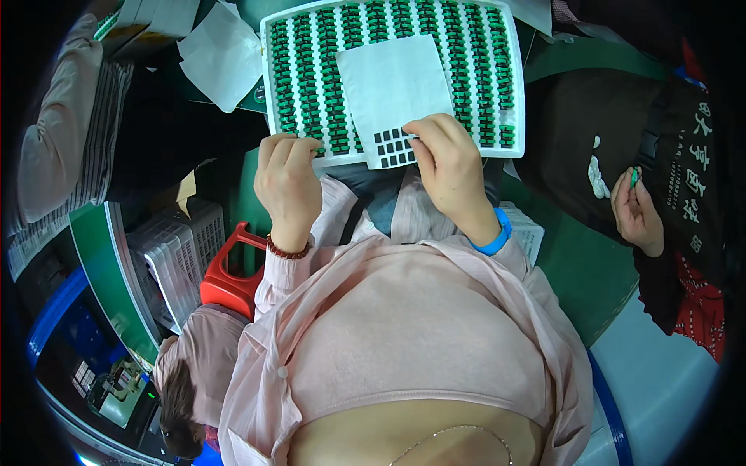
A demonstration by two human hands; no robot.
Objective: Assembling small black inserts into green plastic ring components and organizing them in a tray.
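A white tray [519,93] stands in front of me, filled with rows of small green-and-black parts [350,27]. Across its middle lies a white backing sheet [392,78] with a block of small black rectangular stickers [388,138] at its near end. My right hand [451,171] pinches thumb and forefinger at the right edge of this block, on what looks like a black sticker. My left hand [287,182] is closed over the tray's near left edge, fingertips pressed together beside the green-and-black parts. Whatever those left fingers hold is hidden.
White paper [221,58] lies left of the tray. A red stool [233,268] and white plastic baskets [175,248] stand on the left. At right, another person's hand [639,213] holds a small green part over dark cloth. Another person sits at lower left.
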